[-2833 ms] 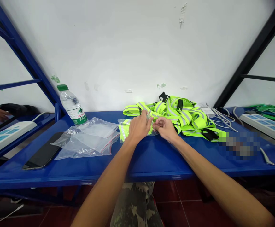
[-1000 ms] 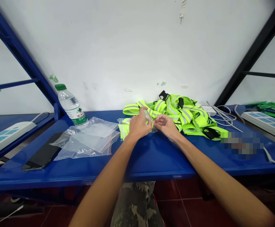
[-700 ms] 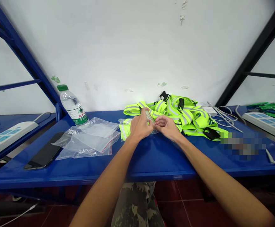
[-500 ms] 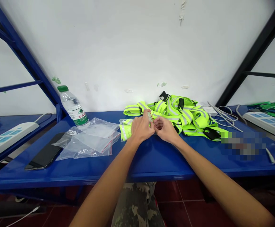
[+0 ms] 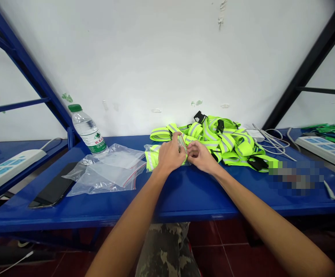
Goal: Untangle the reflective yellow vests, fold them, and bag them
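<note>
A clear zip bag (image 5: pixel 148 163) with a folded yellow-green reflective strap (image 5: pixel 153 157) inside lies in front of me on the table. My left hand (image 5: pixel 171 154) is closed on the bag near its red-edged opening. At that same edge my right hand (image 5: pixel 200 156) has its fingers curled, thumb and fingertips pinched on the bag's rim. Just behind both hands spreads a heap of yellow-green reflective straps (image 5: pixel 228 142) with grey stripes and black buckles. The fingertips partly hide the bag's edge.
On the blue table (image 5: pixel 196 196) lie several flat clear zip bags (image 5: pixel 106 173) and a black phone (image 5: pixel 53 188). A water bottle (image 5: pixel 89 130) stands behind them. White cables (image 5: pixel 274 140) lie at the right. Power strips (image 5: pixel 12 165) flank the table.
Both hands stay at the bag's edge, with only slight shifts of the fingers. The straps and loose bags have not moved.
</note>
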`<state>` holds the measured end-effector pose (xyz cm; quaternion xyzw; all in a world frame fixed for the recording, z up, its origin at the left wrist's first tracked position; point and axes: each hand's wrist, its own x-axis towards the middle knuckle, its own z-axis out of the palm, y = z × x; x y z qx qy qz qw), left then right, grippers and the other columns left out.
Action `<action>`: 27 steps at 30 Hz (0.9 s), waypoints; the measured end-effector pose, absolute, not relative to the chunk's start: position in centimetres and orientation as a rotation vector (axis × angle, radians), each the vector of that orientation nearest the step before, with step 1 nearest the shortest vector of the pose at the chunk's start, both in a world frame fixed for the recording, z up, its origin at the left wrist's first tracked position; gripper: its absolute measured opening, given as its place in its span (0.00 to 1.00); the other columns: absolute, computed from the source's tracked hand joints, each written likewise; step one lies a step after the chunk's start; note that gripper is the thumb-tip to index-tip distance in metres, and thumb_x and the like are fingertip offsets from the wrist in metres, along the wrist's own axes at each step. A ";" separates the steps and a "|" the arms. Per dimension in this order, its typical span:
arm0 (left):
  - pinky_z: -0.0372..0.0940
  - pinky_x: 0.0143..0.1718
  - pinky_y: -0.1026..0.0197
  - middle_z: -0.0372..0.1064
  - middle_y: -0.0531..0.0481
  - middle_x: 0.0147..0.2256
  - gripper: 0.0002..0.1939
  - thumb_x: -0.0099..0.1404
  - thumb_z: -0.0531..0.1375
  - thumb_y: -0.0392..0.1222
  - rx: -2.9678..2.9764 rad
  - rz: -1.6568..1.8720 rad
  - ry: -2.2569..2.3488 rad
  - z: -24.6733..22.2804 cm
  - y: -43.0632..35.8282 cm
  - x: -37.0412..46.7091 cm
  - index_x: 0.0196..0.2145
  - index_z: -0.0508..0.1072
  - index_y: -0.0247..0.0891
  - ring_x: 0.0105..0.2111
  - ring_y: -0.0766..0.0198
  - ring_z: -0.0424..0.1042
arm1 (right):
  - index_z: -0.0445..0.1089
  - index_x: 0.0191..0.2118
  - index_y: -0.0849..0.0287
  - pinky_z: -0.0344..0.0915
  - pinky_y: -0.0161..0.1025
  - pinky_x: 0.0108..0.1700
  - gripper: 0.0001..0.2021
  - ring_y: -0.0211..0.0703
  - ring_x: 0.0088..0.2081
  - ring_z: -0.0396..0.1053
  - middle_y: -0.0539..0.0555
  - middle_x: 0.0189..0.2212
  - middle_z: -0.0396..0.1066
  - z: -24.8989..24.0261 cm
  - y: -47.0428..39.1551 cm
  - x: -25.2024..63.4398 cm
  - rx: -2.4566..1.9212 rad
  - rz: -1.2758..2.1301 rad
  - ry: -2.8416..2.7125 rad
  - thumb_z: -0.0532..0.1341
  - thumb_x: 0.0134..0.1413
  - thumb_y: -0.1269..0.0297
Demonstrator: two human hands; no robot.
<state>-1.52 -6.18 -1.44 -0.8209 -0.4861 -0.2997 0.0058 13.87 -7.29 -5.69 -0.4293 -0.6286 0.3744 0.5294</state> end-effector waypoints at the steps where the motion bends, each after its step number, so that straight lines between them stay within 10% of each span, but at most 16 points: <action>1: 0.64 0.39 0.54 0.75 0.47 0.33 0.25 0.65 0.51 0.40 -2.562 -0.936 -1.529 -1.5 -6.2 -1.5 0.59 0.55 0.40 0.36 0.50 0.75 | 0.59 0.37 0.56 0.61 0.34 0.28 0.17 0.33 0.24 0.65 0.45 0.27 0.66 -5.7 -7.3 13.9 -1.023 0.902 -1.500 0.62 0.36 0.70; 27: 0.63 0.39 0.57 0.74 0.49 0.32 0.23 0.64 0.53 0.41 -2.538 -1.012 -1.631 -1.1 -6.3 -1.9 0.57 0.57 0.42 0.37 0.52 0.74 | 0.63 0.34 0.57 0.66 0.35 0.27 0.20 0.36 0.24 0.69 0.46 0.24 0.69 -5.3 -7.1 14.0 -1.009 1.043 -1.324 0.70 0.33 0.66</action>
